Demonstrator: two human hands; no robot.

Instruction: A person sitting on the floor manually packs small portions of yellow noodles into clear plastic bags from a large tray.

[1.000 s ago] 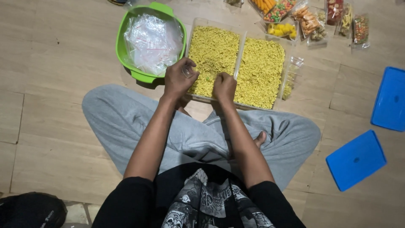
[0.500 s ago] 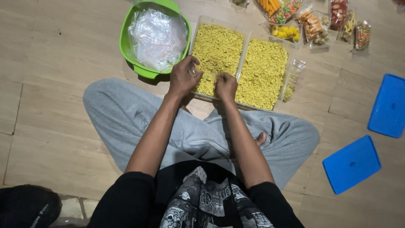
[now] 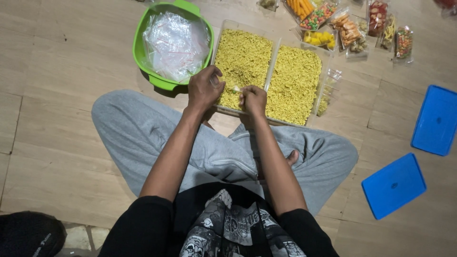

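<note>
I sit cross-legged on the wooden floor point(image 3: 57, 85) in grey trousers, both arms reaching forward over my knees. My left hand point(image 3: 203, 88) is curled with the fingers bent in, over the near left corner of a clear container point(image 3: 243, 62) filled with yellow noodle snack; whether it grips anything I cannot tell. My right hand point(image 3: 253, 99) is closed tight just beside it, at the near edge of the same container, pinching a small pale piece point(image 3: 236, 88) that pokes out toward my left hand; what the piece is stays too small to tell. A second clear container point(image 3: 294, 83) of the same yellow snack touches the first on its right. Left of them, just beside my left hand, stands a green tub point(image 3: 143, 62) holding a heap of clear plastic bags point(image 3: 175, 44). A filled small bag point(image 3: 328, 90) lies against the second container's right side. Beyond the containers, small packets of mixed colourful snacks point(image 3: 350, 31) lie in a row. Two blue lids point(image 3: 393, 184) rest on the floor well to my right.
</note>
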